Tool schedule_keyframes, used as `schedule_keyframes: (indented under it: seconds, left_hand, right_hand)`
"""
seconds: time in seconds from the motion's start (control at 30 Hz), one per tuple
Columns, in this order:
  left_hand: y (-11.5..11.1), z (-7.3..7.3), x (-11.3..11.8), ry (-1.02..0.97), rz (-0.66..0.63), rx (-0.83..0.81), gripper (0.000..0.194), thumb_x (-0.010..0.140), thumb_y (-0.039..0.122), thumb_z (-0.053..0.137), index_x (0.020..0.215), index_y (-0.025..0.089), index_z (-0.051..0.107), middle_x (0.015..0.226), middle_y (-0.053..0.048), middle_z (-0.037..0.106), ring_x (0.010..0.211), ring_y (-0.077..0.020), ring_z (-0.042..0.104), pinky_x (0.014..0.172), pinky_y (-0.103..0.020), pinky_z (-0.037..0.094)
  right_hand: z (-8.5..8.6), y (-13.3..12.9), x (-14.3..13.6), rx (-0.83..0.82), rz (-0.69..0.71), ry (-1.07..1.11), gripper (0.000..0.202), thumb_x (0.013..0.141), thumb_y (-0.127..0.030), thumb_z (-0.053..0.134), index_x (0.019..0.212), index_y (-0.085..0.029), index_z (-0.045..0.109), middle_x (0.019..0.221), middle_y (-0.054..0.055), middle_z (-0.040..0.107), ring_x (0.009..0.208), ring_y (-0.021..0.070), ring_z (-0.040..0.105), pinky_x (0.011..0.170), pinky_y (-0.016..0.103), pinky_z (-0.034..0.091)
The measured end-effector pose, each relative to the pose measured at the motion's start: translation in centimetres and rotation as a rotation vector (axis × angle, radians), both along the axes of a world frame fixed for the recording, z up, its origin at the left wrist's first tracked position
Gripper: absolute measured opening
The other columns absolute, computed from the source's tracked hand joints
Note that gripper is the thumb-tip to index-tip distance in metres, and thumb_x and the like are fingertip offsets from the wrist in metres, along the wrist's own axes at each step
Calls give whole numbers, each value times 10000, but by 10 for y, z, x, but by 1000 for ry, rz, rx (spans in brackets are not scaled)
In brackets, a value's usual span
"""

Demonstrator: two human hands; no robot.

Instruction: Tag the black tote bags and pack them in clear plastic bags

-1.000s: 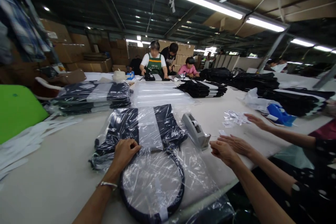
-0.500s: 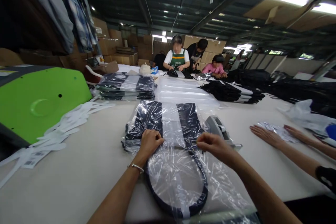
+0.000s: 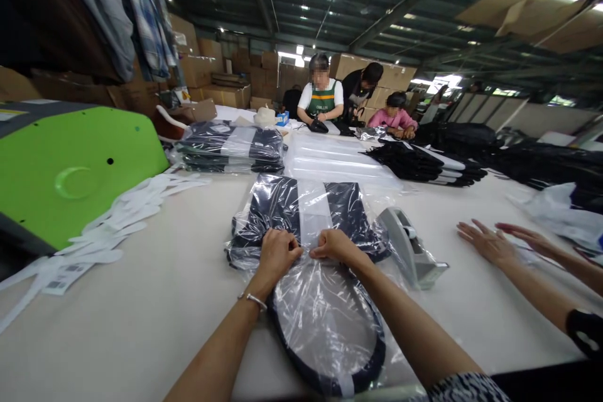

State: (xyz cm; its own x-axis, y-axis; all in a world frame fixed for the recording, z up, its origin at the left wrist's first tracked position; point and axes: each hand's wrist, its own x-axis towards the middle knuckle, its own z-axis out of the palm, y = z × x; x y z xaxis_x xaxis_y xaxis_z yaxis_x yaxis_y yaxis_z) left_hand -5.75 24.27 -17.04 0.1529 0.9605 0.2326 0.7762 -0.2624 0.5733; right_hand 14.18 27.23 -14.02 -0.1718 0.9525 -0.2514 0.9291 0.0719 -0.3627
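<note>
A folded dark fabric item (image 3: pixel 277 204) with a pale band (image 3: pixel 314 207) across its middle lies inside a clear plastic bag (image 3: pixel 325 308) in front of me. Toward my body, a dark loop (image 3: pixel 293 358) shows through or under the clear film. My left hand (image 3: pixel 279 254) is closed, its fingers pinching the film at the item's near edge. Close beside it, my right hand (image 3: pixel 335 247) is also closed, thumb and fingers pinching the film. The two hands nearly meet. Right of the bag stands a grey tape dispenser (image 3: pixel 409 251).
Wrapped packs (image 3: pixel 235 144) stack at the back left, near clear plastic sheets (image 3: pixel 330 157). Black folded pieces (image 3: pixel 424 163) lie back right. A green machine (image 3: pixel 80 176) and white strips (image 3: pixel 113 226) sit left. A co-worker's hands (image 3: pixel 490 245) are at right; others work across the table.
My right hand has moved left from the bag's right side to beside my left hand, bunching the film. The co-worker's hands at right have lifted and spread slightly.
</note>
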Motion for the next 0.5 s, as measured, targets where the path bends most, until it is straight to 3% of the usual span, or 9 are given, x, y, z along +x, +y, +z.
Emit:
schedule_keyframes:
  seconds: [0.17,0.27,0.33,0.43,0.5]
  left_hand:
    - [3,0,2,8,-15,7,112,779,283,718,693,222,678,799,-22,699,919,-245,599,1045,-450,360]
    - [0,6,-2,14,-38,19,20,769,225,713,768,221,693,825,-20,710,916,-243,623,1028,-432,400]
    - [-6,11,-15,12,-27,54,201,777,192,702,976,220,701,1047,-55,718,1079,-265,616,1081,-431,380]
    - [-15,11,-50,47,175,198,515,822,242,691,1318,227,553,1499,-131,480,1448,-333,344,1212,-512,212]
    - [-16,3,-81,37,363,222,629,827,320,698,1400,211,462,1594,-161,348,1516,-349,215,1224,-543,190]
  right_hand:
    - [-1,-3,9,70,-63,-108,502,631,-604,817,878,-192,673,893,95,729,857,276,667,634,288,380]
    - [5,-6,27,89,-55,-108,359,669,-456,826,876,-203,676,873,55,728,829,238,669,647,272,399]
    - [11,-10,50,118,-57,-98,277,704,-350,802,907,-204,685,902,44,730,837,219,669,687,267,432]
    - [19,-13,93,248,-105,-87,391,787,-311,734,1138,-159,657,1153,119,693,1060,264,637,923,325,454]
    - [17,-12,118,381,-199,-57,551,801,-309,721,1289,-98,578,1332,199,594,1264,328,526,1098,405,358]
